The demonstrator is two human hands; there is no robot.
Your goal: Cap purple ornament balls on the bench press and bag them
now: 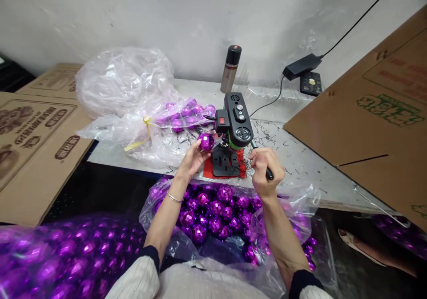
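Note:
Pinched in the fingers of my left hand is a shiny purple faceted ball ornament, held at the left side of a small black bench drill press. My right hand is wrapped round the black-tipped lever handle of that machine. Its slotted black base plate stands on a red mat. The drill tip and its contact with the ball, if any, are hidden below the head. Under my forearms, an open plastic bag holds many purple balls.
Behind the ball lies a tied clear bag with more purple balls. A spray can and a power adapter stand near the wall. Cardboard boxes flank both sides. Dark shavings litter the white table. Another person's foot shows lower right.

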